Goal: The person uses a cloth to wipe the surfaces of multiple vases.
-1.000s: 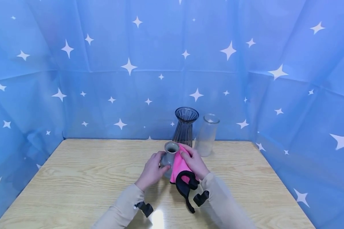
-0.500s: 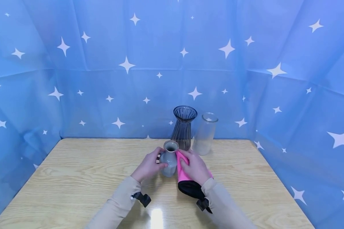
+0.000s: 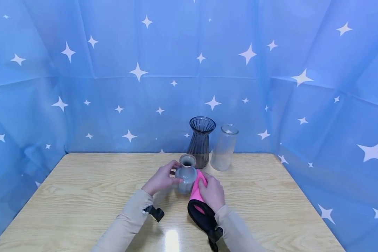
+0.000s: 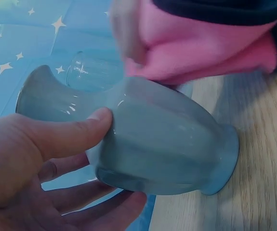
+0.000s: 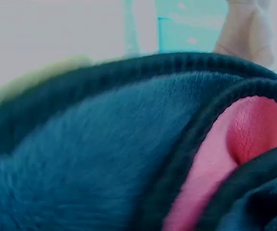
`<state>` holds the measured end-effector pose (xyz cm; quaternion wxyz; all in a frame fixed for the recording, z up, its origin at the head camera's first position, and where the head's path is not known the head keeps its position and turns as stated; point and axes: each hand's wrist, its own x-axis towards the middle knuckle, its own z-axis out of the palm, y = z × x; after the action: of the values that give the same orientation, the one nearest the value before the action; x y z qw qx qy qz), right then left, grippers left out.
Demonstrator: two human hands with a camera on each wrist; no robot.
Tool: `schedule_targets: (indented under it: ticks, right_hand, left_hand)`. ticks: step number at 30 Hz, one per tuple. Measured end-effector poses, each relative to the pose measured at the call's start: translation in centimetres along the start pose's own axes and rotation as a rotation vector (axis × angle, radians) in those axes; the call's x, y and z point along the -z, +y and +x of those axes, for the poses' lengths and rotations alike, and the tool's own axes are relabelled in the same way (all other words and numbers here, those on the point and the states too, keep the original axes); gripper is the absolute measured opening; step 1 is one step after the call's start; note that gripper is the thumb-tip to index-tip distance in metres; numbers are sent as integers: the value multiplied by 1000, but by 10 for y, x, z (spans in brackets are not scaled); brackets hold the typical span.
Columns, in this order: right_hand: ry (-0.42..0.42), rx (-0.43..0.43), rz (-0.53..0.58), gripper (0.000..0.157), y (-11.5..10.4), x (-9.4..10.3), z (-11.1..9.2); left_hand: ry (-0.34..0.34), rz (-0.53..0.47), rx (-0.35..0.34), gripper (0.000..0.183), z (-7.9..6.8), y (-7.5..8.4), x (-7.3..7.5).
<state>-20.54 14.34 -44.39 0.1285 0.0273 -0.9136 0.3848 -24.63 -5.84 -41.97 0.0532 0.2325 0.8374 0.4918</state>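
A small grey-blue glazed vase (image 3: 186, 179) stands near the middle of the table. My left hand (image 3: 162, 178) grips it from the left; in the left wrist view the thumb lies on the near side of the vase (image 4: 162, 139) and the fingers curl behind it. On the other side, my right hand (image 3: 212, 191) pinches a pink cloth (image 3: 196, 190) with black edging against the vase's right side. The cloth's dark part hangs down toward the wrist. In the right wrist view, the dark folds of the cloth (image 5: 104, 139) cover most of the picture.
Behind the grey vase stands a dark ribbed glass vase (image 3: 199, 148). A clear frosted glass vase (image 3: 223, 152) is just right of it. The wooden table (image 3: 107, 196) ends at a blue curtain (image 3: 113, 87) with white stars.
My right hand has shifted a little downward along the grey vase's right side with the cloth, whose hanging part has swung about. The left hand keeps its hold on the vase.
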Motion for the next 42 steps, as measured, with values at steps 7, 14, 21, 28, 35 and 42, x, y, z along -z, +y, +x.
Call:
schedule_targets:
  ticks: [7, 14, 21, 28, 35, 42]
  right_hand:
    - [-96, -107, 150, 32, 9, -11, 2]
    - [-245, -236, 343, 30, 15, -17, 11]
    - [-312, -267, 372, 30, 14, -16, 12]
    - [-402, -266, 389, 24, 18, -8, 9]
    - [-369, -297, 414, 31, 21, -4, 14]
    - [-218, -214, 461, 35, 19, -11, 17]
  left_hand:
    - [-1, -11, -6, 40, -1, 1, 0]
    - [9, -16, 28, 41, -1, 3, 0]
    - [25, -43, 61, 41, -2, 3, -1]
    - [22, -72, 48, 39, -2, 3, 0]
    - [-12, -87, 16, 39, -2, -3, 4]
    - [-60, -89, -36, 38, 1, -8, 8]
